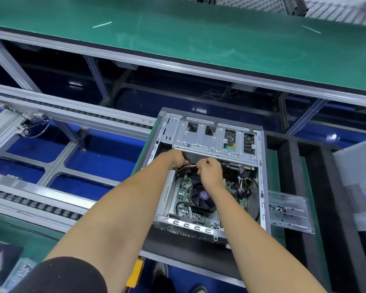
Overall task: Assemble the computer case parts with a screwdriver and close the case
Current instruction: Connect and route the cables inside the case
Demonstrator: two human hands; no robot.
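Note:
An open computer case [262,187] lies on its side on the bench, its motherboard and black CPU fan [201,198] showing. A silver drive cage [211,137] spans the case's far end. My left hand [175,158] and my right hand [209,171] are both inside the case just below the cage. Between them they grip a bundle of coloured wires [188,167]. The grey side panel [359,182] leans at the right edge, off the case. A yellow-handled tool [135,271] shows below the bench edge.
A clear plastic tray [290,210] with small dark screws sits right of the case on black foam strips [334,208]. A roller conveyor [40,204] runs at left. A green-topped bench [178,34] stands beyond. Bagged parts [6,265] lie bottom left.

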